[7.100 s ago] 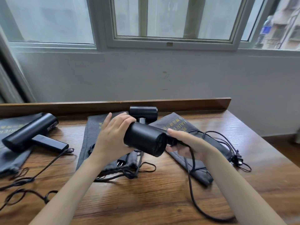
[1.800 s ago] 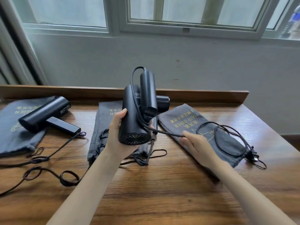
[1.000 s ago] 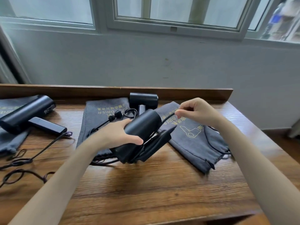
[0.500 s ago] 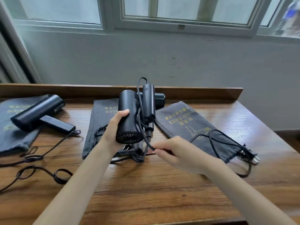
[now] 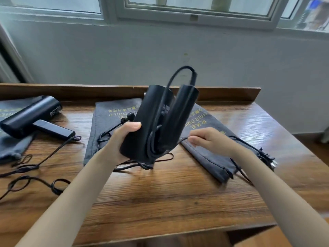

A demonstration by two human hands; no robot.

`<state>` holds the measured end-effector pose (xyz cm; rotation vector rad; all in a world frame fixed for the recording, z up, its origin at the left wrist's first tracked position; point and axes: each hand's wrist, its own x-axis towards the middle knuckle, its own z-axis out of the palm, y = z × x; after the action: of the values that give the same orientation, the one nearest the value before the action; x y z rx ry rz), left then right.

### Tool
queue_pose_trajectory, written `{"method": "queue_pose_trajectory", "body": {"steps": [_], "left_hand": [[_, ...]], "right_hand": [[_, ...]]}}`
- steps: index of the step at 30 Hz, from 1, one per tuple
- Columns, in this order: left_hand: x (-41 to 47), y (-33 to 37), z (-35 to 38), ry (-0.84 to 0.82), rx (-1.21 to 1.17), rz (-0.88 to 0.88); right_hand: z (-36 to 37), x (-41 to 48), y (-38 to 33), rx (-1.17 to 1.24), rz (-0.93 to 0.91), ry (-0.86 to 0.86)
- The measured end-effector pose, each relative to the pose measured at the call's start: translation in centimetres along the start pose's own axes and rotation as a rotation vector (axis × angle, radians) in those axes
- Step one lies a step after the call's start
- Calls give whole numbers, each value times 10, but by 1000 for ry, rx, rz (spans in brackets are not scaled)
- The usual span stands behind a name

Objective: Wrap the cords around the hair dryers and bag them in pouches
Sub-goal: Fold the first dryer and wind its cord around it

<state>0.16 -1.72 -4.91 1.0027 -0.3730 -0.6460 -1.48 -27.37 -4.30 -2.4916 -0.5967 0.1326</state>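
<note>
My left hand (image 5: 122, 139) grips a folded black hair dryer (image 5: 147, 122) by its barrel and holds it upright above the table's middle. Its black cord (image 5: 175, 75) loops over the top and runs down between barrel and handle. My right hand (image 5: 208, 139) pinches that cord just right of the dryer. The cord's free end with the plug (image 5: 267, 157) lies at the right on a grey pouch (image 5: 210, 157). A second grey pouch (image 5: 105, 120) lies behind the held dryer. Another black hair dryer (image 5: 30, 116) rests at the left on a third pouch (image 5: 10, 145).
The wooden table (image 5: 178, 202) has a raised back ledge (image 5: 71, 90) against the wall under a window. The left dryer's loose cord (image 5: 35, 182) curls over the table's left front. The table's right edge drops off near the plug.
My left hand has tilted the dryer so its barrel and handle lean right. My right hand has moved from under the dryer to its right side, still holding the cord.
</note>
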Motion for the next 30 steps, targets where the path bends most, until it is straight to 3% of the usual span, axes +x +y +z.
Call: {"method": "queue_pose_trajectory", "body": {"steps": [3,6,9,17,19,24,30], "left_hand": [[-5,6,6,-106,177,-80],[-6,13,11,-199,490,-142],[-4,14,17,-86,778,-168],[5,10,19,152,1210,-152],[7,4,17,257,1128,-95],[10,-3,21,461,505,56],[10,-5,28,441,-29,130]], "right_hand": [[-19,-2,3,47,65,65],[-43,-7,3,246,0,120],[-62,-13,2,336,1,125],[-78,-24,-20,280,25,138],[-73,-26,-34,286,-7,132],[-52,-32,-62,315,-115,5],[-16,-21,-59,343,-103,-88]]}}
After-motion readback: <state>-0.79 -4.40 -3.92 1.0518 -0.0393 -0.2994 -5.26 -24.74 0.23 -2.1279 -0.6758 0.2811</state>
